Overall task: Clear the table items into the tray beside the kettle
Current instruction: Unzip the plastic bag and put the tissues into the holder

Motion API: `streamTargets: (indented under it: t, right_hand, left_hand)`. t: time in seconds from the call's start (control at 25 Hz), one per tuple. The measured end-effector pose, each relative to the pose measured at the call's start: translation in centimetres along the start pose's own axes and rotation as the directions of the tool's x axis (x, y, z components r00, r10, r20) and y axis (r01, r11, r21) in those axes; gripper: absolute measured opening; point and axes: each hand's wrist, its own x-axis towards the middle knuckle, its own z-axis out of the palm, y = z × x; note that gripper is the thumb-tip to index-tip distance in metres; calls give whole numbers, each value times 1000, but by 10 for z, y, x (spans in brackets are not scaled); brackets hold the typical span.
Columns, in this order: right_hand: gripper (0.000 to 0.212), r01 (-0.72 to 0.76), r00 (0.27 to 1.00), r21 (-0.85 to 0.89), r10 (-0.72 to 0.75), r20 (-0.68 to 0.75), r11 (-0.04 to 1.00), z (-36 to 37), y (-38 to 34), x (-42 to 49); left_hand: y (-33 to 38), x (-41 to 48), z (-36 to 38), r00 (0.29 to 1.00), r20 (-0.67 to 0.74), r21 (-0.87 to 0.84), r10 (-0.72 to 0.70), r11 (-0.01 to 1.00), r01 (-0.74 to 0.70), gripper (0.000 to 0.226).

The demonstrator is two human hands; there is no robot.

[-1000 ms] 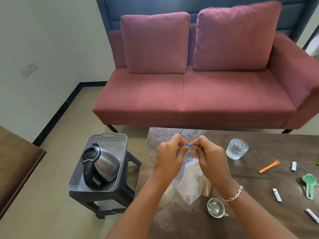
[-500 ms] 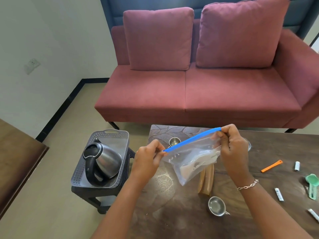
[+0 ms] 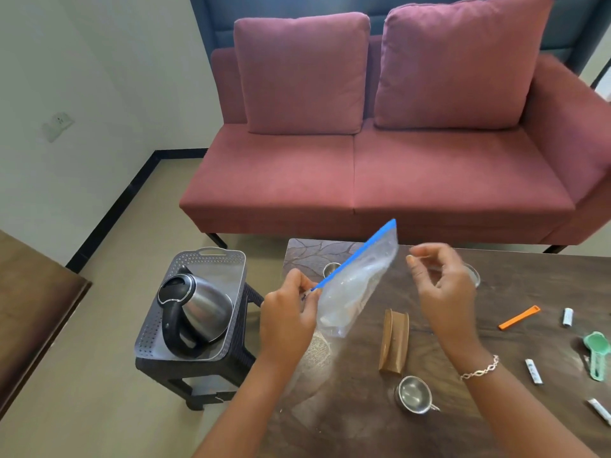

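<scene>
My left hand (image 3: 291,312) pinches the lower end of a clear zip bag (image 3: 357,285) with a blue seal strip, held tilted above the dark table (image 3: 363,421). To the right of the bag, my right hand (image 3: 439,285) hovers with loosely curled fingers and holds nothing. A grey perforated tray (image 3: 238,269) sits on a dark stool to the left of the table, with a steel kettle (image 3: 195,309) in it. On the table lie a brown holder (image 3: 393,342), a small steel cup (image 3: 413,395), an orange clip (image 3: 519,317), a green scoop (image 3: 596,352) and white sachets (image 3: 534,371).
A second small steel cup (image 3: 331,268) stands near the table's far left corner, and a glass (image 3: 474,276) is partly hidden behind my right hand. A red sofa (image 3: 380,180) stands beyond the table. A wooden surface (image 3: 29,305) lies at the far left.
My right hand has let go of the bag's blue seal and drawn back to the right. The bag now hangs from my left hand alone, its free end tilted upward.
</scene>
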Motion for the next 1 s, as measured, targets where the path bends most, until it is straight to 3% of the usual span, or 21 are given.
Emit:
streamTargets:
  t: [0.08,0.2,0.32,0.4,0.44,0.52,0.64,0.72,0.84,1.0]
  right_hand:
    - [18,-195,966,80,177,186,978,14,-4,-10]
    - [33,-522,817,207,416,400,827,30,-16,-12]
    - [22,-576,781,232,445,438,784,36,-18,-12]
    - [11,-557,795,229,433,425,799,37,-17,-15]
    - [10,-535,807,218,417,419,816,36,-17,-17]
    - [8,-469,830,172,366,421,866,34,-18,-20]
    - [7,-296,870,57,245,427,953,31,-21,-25]
    - [3,-181,880,21,152,449,983,29,-25,-29]
    - [14,-95,878,6,81,472,995,28,-28,-31]
    - [27,-180,851,120,93,516,976,25,-28,-33]
  left_hand:
    - [3,-10,8,996,-19,35,90,995,-89,11]
    - [7,-23,18,969,1,88,248,965,-247,8]
    - [2,-33,25,883,24,194,469,864,-465,19]
    - [3,-38,26,872,99,165,479,857,-489,21]
    - [7,-40,24,912,139,75,385,914,-398,24]
    - [15,-40,22,974,196,-154,114,984,-84,23]
    - [25,-27,23,974,177,-431,-144,878,208,4]
    - [31,-18,22,939,216,-566,-267,749,343,10]
    - [30,-13,22,887,296,-672,-354,584,456,6]
    - [25,-15,23,861,311,-725,-403,484,489,9]
